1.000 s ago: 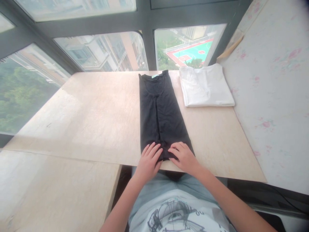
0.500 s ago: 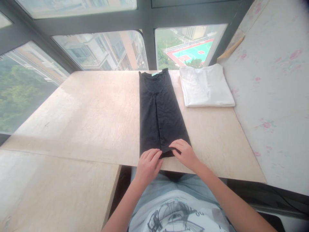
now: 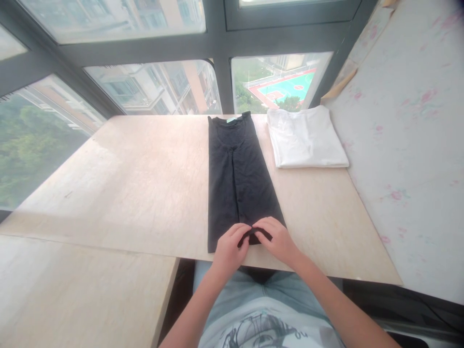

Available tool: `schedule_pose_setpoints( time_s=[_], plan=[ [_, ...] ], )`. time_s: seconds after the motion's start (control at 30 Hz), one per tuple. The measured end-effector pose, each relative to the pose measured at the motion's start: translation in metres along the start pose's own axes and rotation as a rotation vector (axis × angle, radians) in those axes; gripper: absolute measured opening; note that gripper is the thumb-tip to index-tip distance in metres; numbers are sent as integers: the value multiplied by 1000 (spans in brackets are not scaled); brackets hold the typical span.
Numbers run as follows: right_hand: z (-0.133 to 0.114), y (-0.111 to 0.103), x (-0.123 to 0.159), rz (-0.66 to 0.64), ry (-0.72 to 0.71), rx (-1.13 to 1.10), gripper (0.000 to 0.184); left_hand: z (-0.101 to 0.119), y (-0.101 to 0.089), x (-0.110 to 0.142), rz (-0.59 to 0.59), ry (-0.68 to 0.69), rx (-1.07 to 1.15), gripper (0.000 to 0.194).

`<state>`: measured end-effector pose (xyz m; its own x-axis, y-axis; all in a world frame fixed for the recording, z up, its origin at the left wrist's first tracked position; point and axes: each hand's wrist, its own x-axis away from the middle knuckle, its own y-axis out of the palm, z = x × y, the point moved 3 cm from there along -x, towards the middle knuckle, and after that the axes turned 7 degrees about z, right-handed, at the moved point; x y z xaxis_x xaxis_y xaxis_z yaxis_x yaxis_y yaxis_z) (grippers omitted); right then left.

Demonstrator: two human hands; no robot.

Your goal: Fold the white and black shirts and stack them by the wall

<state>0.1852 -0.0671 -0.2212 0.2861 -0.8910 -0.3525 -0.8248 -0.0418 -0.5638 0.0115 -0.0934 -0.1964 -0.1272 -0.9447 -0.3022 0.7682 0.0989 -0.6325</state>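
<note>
A black shirt (image 3: 250, 188) lies lengthwise on the table, its two sides folded in so that they meet along a middle line. Its neckline with a small pale label points to the window. At the near hem, my left hand (image 3: 232, 245) pinches the fabric between thumb and fingers. Close beside it, my right hand (image 3: 277, 239) pinches the same hem, and a bit of the cloth is lifted between the two hands. Both hands are closed on the shirt, with fingertips almost touching.
A folded white garment (image 3: 308, 137) lies at the back right, beside the wall with flowered paper (image 3: 409, 159). The pale table (image 3: 152, 179) runs up to the dark window frame (image 3: 221, 82). A lower-left table section (image 3: 83, 290) adjoins it in front.
My left hand has moved right along the hem, closer to my right hand. Both now pinch a raised bit of the hem. The camera view has tilted up slightly.
</note>
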Motion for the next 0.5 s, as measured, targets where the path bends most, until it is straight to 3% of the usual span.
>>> schedule_pose_setpoints(
  time_s=[0.2, 0.3, 0.5],
  plan=[
    [-6, 5, 11, 99, -124, 245, 41, 3, -2, -5, 115, -242, 372, 18],
    [4, -3, 16, 168, -110, 319, 49, 12, -4, -11, 152, -245, 440, 15],
    [26, -43, 30, 313, -55, 368, 56, 24, -6, -13, 160, -176, 374, 15]
  ],
)
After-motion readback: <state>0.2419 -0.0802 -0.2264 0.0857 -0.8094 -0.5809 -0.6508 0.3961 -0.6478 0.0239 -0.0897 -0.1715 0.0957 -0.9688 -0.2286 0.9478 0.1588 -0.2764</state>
